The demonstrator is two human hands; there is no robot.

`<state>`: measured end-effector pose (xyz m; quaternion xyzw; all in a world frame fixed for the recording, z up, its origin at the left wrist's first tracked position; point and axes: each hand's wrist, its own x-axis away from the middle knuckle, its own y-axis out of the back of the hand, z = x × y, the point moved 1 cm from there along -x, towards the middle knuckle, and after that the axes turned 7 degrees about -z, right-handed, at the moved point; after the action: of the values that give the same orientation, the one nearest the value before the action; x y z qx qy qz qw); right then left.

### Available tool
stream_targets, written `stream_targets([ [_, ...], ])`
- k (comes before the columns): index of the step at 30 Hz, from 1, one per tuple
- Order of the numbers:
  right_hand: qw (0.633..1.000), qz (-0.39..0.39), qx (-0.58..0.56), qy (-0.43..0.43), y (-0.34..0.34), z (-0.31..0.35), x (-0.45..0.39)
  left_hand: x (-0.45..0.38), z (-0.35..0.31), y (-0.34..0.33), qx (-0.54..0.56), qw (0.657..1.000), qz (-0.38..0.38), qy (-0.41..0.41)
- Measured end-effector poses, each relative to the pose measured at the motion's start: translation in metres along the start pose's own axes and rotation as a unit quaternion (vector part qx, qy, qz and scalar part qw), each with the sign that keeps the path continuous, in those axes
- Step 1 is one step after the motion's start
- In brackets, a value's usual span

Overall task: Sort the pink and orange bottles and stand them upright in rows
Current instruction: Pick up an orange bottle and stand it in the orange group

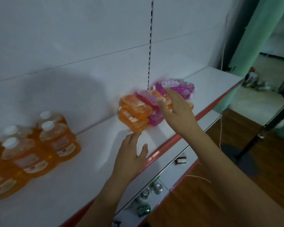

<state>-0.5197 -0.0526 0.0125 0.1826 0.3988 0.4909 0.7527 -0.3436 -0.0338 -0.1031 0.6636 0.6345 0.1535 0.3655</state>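
Observation:
Several orange bottles with white caps (59,138) stand upright in rows at the left of the white shelf (88,169). A mixed pile of lying orange bottles (134,113) and pink bottles (175,87) sits against the back wall in the middle. My left hand (131,154) hovers open, palm down, just in front of the nearest lying orange bottle. My right hand (175,110) reaches over the pile with fingers spread, covering part of it; it holds nothing that I can see.
The shelf has a red front edge (170,141). A lower shelf (154,190) holds green and silver cans and a small dark box. To the right are a wooden floor, a black stand (269,125) and a green pillar.

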Motion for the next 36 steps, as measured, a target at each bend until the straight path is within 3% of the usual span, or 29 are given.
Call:
stream_targets([
  [7,0.997,0.075,0.026,0.005,-0.025,-0.04,-0.069,-0.066,0.013,-0.024,0.072,0.992,-0.078,0.064],
  [10,0.994,0.112,0.013,0.01,-0.045,-0.053,-0.093,-0.085,0.018,-0.03,0.103,0.978,-0.106,0.144],
  [14,0.986,0.146,0.01,0.084,-0.088,-0.056,-0.121,-0.118,0.01,-0.032,0.146,0.947,-0.14,0.251],
  [21,0.936,0.192,0.207,0.212,-0.116,-0.053,-0.133,-0.16,-0.006,-0.034,0.143,0.902,-0.122,0.39],
  [26,0.94,0.277,0.097,0.171,-0.121,-0.068,-0.158,-0.171,-0.025,-0.039,0.122,0.879,-0.207,0.411],
  [30,0.935,0.327,0.075,0.118,-0.111,-0.063,-0.171,-0.178,-0.047,-0.044,0.183,0.863,-0.241,0.405],
  [36,0.935,0.335,-0.021,0.114,-0.105,-0.057,-0.191,-0.162,-0.038,-0.038,0.357,0.768,-0.278,0.452],
])
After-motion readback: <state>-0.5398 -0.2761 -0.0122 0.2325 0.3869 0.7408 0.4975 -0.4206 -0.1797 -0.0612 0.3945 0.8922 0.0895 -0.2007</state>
